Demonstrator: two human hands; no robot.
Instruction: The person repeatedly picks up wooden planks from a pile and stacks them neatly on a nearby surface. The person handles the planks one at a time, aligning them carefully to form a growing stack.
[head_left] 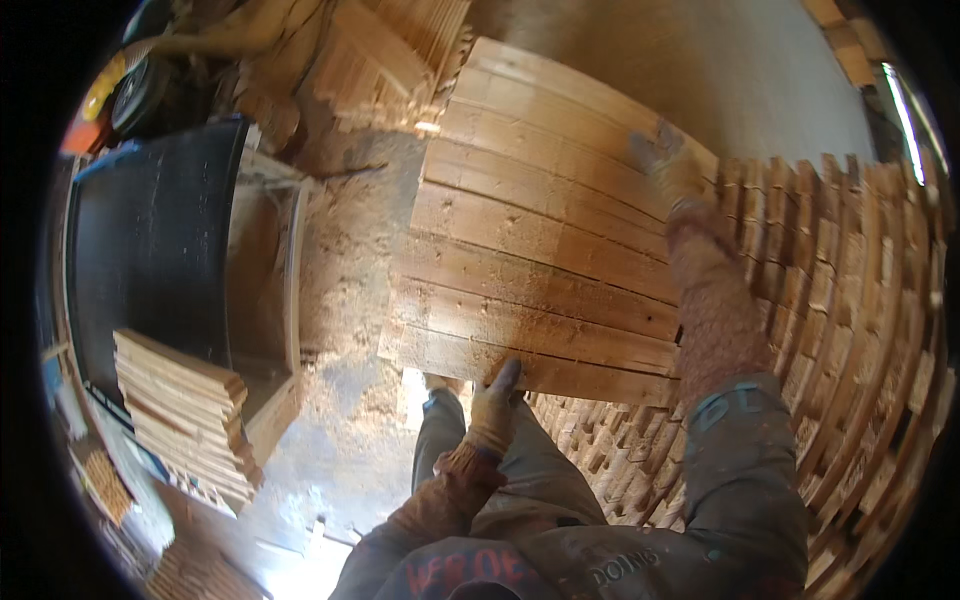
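Note:
Several pale wooden boards [540,230] lie side by side in front of me, with narrow dark gaps between them. My left hand [492,412], in a yellowish glove with a grey thumb, is at the near edge of the closest board [590,375]. Its thumb rests on top of the edge; the fingers underneath are hidden. Reaching far forward, my right hand [670,168], gloved alike, is over the right end of the farther boards. Its fingers are stretched out and slightly blurred, and whether it touches the wood I cannot tell.
Dense stacks of boards [840,290] stand along my right, their ends stepped. At left is a black-topped bench [150,240] with a pile of short boards [185,410] beside it. Sawdust covers the floor [350,310]. More planks [380,60] lie at the far left.

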